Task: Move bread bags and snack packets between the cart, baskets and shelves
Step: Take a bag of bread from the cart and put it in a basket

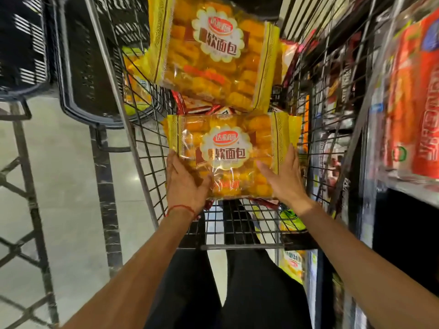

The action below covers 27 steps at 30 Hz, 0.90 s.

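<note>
Left of the fingers, dark baskets (78,67) overhang open pale floor (71,174). The left hand (185,184) grips the near bread bag (225,150), thumb curled over its front. The right hand (282,179) presses straight fingers on the bag's right edge. Beyond the fingertips, a second bread bag (213,51) lies above the wire cart (147,148). A shelf (408,188) crowds in at the right.

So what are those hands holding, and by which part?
The nearer bread bag: left hand grips its lower left corner, right hand presses its right edge.

Head-worn wide-angle view, facing steeply down (and forward), close above the cart (237,246)
</note>
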### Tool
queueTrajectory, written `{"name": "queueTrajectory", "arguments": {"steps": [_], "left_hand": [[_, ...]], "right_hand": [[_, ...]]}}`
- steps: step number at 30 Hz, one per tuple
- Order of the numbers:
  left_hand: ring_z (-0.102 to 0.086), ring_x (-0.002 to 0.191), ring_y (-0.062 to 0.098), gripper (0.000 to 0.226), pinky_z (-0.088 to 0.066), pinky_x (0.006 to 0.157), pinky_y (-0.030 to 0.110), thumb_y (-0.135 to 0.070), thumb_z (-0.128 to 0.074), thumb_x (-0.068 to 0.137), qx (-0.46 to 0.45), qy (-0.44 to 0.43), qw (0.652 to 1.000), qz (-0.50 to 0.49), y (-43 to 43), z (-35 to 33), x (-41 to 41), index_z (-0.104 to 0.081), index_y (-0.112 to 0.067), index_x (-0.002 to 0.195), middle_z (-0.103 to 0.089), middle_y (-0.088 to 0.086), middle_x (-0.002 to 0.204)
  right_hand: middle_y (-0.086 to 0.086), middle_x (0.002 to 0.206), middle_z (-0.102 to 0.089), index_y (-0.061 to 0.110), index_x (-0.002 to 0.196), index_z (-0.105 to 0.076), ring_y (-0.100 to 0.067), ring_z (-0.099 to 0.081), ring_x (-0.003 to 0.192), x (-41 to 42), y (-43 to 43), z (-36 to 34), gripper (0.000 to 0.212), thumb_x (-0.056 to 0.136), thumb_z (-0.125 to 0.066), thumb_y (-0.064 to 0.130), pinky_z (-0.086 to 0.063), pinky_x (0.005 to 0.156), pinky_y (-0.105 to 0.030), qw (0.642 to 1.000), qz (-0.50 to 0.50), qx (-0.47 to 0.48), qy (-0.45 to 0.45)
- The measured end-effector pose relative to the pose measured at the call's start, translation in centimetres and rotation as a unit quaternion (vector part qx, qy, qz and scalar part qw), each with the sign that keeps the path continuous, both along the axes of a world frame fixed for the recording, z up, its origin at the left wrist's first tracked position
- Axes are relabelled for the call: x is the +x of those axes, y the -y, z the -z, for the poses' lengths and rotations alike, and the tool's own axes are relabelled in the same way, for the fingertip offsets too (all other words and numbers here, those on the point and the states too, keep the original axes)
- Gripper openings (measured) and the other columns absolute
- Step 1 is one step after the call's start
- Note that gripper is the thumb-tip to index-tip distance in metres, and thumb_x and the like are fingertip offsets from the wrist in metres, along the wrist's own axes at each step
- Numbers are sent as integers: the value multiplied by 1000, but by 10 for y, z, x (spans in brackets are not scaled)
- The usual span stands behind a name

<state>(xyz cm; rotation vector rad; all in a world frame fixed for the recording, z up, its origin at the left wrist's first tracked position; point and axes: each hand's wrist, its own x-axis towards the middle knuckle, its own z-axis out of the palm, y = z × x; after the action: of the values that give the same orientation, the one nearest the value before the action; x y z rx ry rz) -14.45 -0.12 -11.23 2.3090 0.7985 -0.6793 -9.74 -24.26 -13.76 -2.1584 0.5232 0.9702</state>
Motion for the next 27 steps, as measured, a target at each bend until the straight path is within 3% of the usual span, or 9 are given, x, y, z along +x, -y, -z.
{"name": "queueTrajectory", "arguments": {"steps": [2, 5, 9, 11, 14, 19, 22, 24, 27], "left_hand": [[-9, 158, 22, 125, -11, 128, 40, -60, -78, 80, -25, 4, 999, -43, -1, 5, 2, 6, -17, 162, -7, 5, 172], [-16, 157, 23, 127, -12, 128, 42, -66, -83, 70, -42, 20, 994, -96, -5, 14, 6, -8, -20, 162, -21, 6, 169], [-43, 144, 24, 126, -36, 121, 48, -76, -84, 54, -47, 26, 992, -118, -7, 22, 10, -26, -22, 153, -46, 3, 154], [-58, 129, 23, 111, -49, 109, 50, -73, -87, 51, -59, 25, 989, -130, -9, 20, 13, -32, -30, 138, -57, -1, 140], [-69, 106, 23, 92, -57, 96, 50, -54, -95, 58, -76, 29, 986, -147, -9, 11, 16, -29, -38, 120, -64, -6, 121], [-67, 105, 17, 95, -57, 94, 41, -43, -96, 62, -98, 70, 981, -151, 0, -13, 9, -36, -27, 134, -65, -9, 120], [-63, 116, 16, 92, -55, 100, 44, -48, -93, 63, -107, 101, 978, -149, 4, -34, 1, -37, -34, 135, -61, -9, 129], [-61, 121, 15, 87, -52, 104, 44, -47, -93, 65, -116, 122, 975, -147, 5, -51, -3, -41, -35, 135, -61, -10, 131], [-61, 122, 16, 85, -51, 106, 44, -37, -92, 69, -130, 139, 969, -157, 7, -78, -6, -44, -27, 139, -62, -8, 131]], "right_hand": [[-4, 175, 9, 26, 165, 16, -26, 3, 161, 0, 2, 3, 121, 87, -67, 68, -6, 127, -46, 999, 36, 37, -11], [-2, 174, -14, 28, 167, 4, -27, -16, 158, 3, 4, 9, 122, 83, -76, 65, -15, 126, -46, 995, 83, 58, -3], [1, 166, -37, 28, 165, -16, -24, -36, 151, 3, 4, 6, 129, 66, -77, 81, -31, 124, -51, 990, 108, 88, 15], [3, 159, -46, 26, 163, -23, -21, -43, 145, 2, 3, 2, 121, 68, -80, 76, -36, 121, -47, 989, 114, 94, 29], [5, 146, -57, 26, 158, -33, -18, -54, 134, -4, 6, -5, 105, 74, -85, 63, -45, 115, -46, 987, 125, 86, 57], [12, 138, -56, 22, 155, -35, -8, -51, 125, -16, 16, -26, 91, 83, -86, 44, -41, 106, -31, 984, 141, 72, 86], [5, 154, -50, 26, 160, -28, -15, -46, 138, -21, 12, -50, 107, 76, -82, 65, -38, 116, -40, 985, 133, 57, 98], [4, 154, -52, 29, 158, -30, -19, -50, 140, -23, 9, -65, 113, 68, -76, 80, -42, 117, -50, 984, 124, 46, 118], [3, 152, -53, 26, 157, -33, -22, -51, 140, -25, 9, -92, 112, 68, -75, 81, -44, 115, -55, 983, 107, 45, 145]]}}
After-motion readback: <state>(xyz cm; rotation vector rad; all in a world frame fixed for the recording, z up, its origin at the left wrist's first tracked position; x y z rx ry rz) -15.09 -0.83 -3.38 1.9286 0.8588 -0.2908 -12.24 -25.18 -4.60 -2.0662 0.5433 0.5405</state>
